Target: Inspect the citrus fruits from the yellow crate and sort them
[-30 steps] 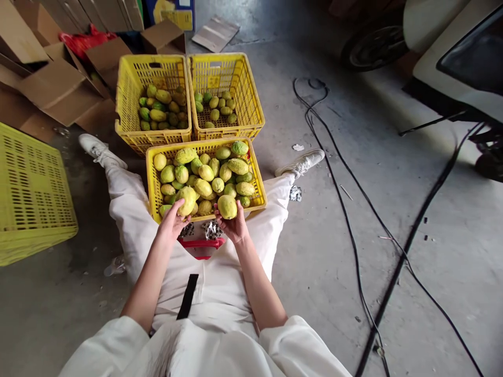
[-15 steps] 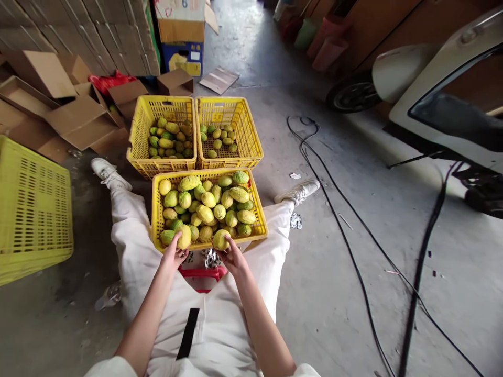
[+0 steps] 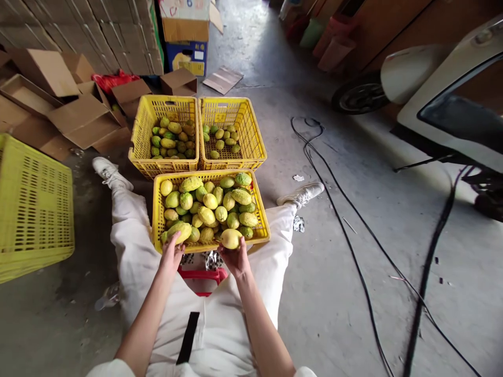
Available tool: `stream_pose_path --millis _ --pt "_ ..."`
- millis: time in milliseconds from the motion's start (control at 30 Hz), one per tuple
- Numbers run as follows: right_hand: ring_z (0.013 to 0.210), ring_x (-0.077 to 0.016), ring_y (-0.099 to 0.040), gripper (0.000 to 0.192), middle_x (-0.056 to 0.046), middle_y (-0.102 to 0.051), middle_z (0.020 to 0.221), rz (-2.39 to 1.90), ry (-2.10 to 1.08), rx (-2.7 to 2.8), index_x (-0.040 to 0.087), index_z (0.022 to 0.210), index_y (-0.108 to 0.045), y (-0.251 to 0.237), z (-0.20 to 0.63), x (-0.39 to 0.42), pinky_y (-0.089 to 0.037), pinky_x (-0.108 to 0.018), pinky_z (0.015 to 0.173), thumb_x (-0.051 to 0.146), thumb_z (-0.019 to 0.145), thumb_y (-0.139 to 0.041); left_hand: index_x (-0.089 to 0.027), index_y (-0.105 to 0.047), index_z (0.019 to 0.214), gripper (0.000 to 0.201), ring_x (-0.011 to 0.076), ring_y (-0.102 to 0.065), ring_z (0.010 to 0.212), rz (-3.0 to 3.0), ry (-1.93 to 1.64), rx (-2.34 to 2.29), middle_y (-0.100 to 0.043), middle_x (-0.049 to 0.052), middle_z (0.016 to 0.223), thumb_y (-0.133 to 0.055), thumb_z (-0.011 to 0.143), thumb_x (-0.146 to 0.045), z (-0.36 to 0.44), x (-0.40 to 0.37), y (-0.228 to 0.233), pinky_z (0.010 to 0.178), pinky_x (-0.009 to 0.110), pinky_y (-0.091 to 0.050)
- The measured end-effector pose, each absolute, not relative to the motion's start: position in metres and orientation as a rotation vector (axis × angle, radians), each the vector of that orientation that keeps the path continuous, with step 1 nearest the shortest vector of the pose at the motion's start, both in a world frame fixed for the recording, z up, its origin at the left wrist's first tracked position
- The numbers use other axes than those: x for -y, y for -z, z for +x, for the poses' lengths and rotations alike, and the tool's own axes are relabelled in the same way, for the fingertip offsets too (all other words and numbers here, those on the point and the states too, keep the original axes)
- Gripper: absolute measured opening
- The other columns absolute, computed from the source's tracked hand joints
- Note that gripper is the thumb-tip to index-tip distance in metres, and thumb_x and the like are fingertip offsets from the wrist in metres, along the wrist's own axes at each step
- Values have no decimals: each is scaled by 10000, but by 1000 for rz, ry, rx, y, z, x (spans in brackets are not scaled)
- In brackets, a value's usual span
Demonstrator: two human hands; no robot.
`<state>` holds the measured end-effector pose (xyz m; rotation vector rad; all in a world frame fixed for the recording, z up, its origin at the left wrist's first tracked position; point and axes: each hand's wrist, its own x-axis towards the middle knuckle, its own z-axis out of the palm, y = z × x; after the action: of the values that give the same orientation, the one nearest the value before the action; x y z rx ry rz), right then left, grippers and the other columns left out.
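Head view — one fruit [image 3: 231, 239] was gripped in the right hand [image 3: 236, 258], another fruit [image 3: 179, 231] in the left hand [image 3: 172, 255] — long axes crosswise, near edge of the crate [image 3: 157, 220].

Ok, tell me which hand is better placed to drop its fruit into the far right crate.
Probably the right hand: it holds a yellow fruit on the side below the far right crate. The left hand with its fruit sits below the other far crate.
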<state>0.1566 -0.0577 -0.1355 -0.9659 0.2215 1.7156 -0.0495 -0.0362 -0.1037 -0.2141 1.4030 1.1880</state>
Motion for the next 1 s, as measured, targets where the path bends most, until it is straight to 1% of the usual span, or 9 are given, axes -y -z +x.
stream_pose_path --millis 100,167,267,400,567,700,833,933,1000 --pt "873 -191 -699 551 5 -757 1011 -919 -1702 -197 283 1021 -728 133 156 61 -633 -358 784 586 616 -947 -225 -628 902 243 116 -658 799 -215 -1250 -1415 -705 -8 934 -801 759 -132 -47 38 94 677 224 -511" --pt "887 -201 -698 579 -7 -747 1003 -910 -1715 -161 268 997 -728 132 155 62 -638 -388 828 574 572 -975 -220 -627 871 223 128 -665 837 -190 -1266 -1403 -704 2 934 -788 761 -112 -43 38 87 721 234 -529" --pt "869 -205 -694 521 -26 -738 970 -932 -1713 -111 250 953 -720 132 154 59 -641 -381 816 553 607 -965 -218 -596 814 260 112 -619 746 -169 -1273 -1397 -665 -12 841 -809 731 -95 -37 36 80 671 217 -505" --pt "876 -191 -697 415 -24 -745 987 -939 -1666 -58 255 952 -707 133 152 59 -626 -316 773 437 668 -949 -225 -562 767 281 102 -550 645 -162 -1253 -1389 -604 -32 747 -813 733 -103 -33 36 76 582 201 -446" --pt "946 -174 -707 422 10 -763 993 -919 -1650 -7 278 1003 -723 126 150 63 -607 -275 825 344 655 -952 -223 -609 842 160 108 -615 713 -213 -1201 -1349 -667 -8 850 -739 817 -134 -32 39 69 594 200 -465" --pt "986 -184 -726 486 9 -779 1084 -865 -1722 34 303 1109 -727 116 151 64 -625 -310 850 415 682 -930 -216 -634 949 178 162 -695 779 -257 -1141 -1285 -704 30 910 -747 814 -183 -32 35 59 613 249 -507" --pt "890 -190 -753 464 6 -794 1002 -905 -1754 24 276 1012 -739 115 154 64 -640 -292 750 475 648 -948 -211 -631 953 251 186 -720 827 -243 -1113 -1272 -718 36 949 -784 763 -153 -31 34 61 657 270 -524" --pt "754 -165 -721 414 -5 -787 917 -932 -1760 36 244 974 -744 117 154 65 -594 -240 610 431 664 -946 -205 -610 874 243 123 -653 690 -229 -1092 -1335 -694 8 869 -782 752 -85 -29 41 72 573 222 -437" --pt "727 -163 -702 408 -21 -782 893 -935 -1766 35 221 999 -749 117 153 64 -572 -233 574 450 705 -914 -202 -605 842 248 101 -595 617 -228 -1081 -1381 -667 -4 808 -787 752 -60 -28 45 80 524 216 -373"
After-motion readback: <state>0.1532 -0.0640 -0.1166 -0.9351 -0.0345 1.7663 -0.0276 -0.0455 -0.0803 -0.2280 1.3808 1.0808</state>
